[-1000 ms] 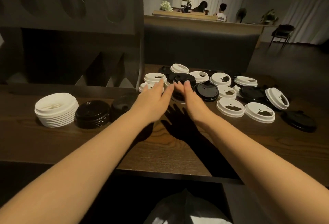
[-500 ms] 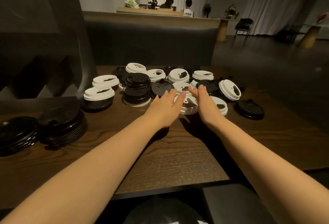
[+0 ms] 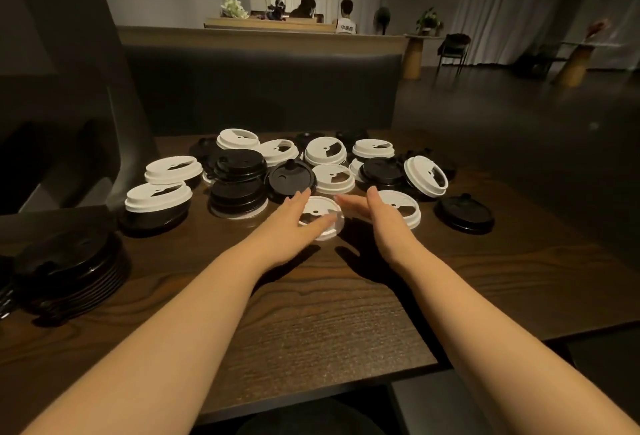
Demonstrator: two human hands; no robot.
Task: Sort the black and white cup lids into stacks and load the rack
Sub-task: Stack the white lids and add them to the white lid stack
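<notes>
White shirt back (image 3: 347,28), seated person far beyond the hands: small dark printed characters, too small to read.
Lids: no legible markings.

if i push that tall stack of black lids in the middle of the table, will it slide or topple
The stack of black lids probably slides at first: thin plastic lids look light, and the wooden table looks smooth. It may shed its top lids, though; the upper ones already sit offset from the lower. A low push seems safer, since neighbouring lids crowd its sides.
</notes>
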